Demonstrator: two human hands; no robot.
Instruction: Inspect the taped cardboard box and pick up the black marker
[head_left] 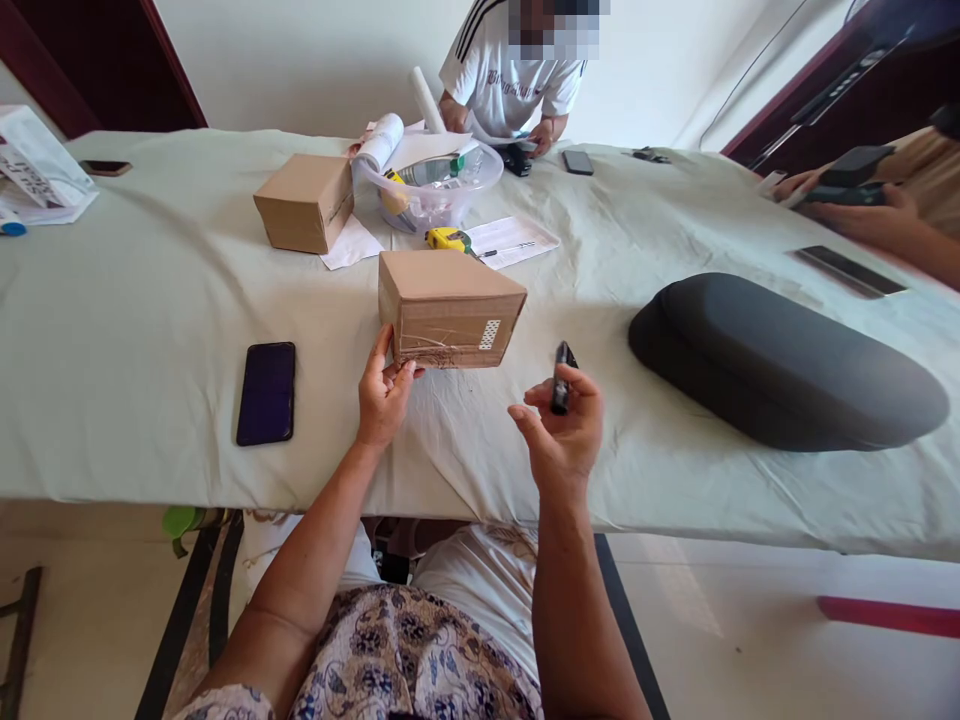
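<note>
Two hands are at work in the head view, the only view you have. Your left hand [384,392] rests its fingertips and thumb against the near left corner of the taped cardboard box [448,308], which sits flat on the pale cloth-covered table [135,340], near the middle and close to your edge. The grip looks light: fingers spread on the side wall, not wrapped round it.

Your right hand [561,425] hovers just to the right of the box, palm turned up and towards you, fingers curled round a small black cutter [560,378] that stands upright out of the fist. Whether its blade is out, you cannot tell.

Judging by its plain walls and taped seam, the box is stiff and probably light, though the tape on the near face is glossy and could slip under your fingers. Take it by the bare cardboard at the corners or side walls, where the board is strongest, and keep your fingers off the taped seam.

Left of your left hand lies a dark phone [266,392], well apart from the box. A second cardboard box [304,202] stands farther off to the left, beside a clear plastic bowl [442,190]. A large dark case [780,360] lies to the right. Another person sits at the far side.
</note>
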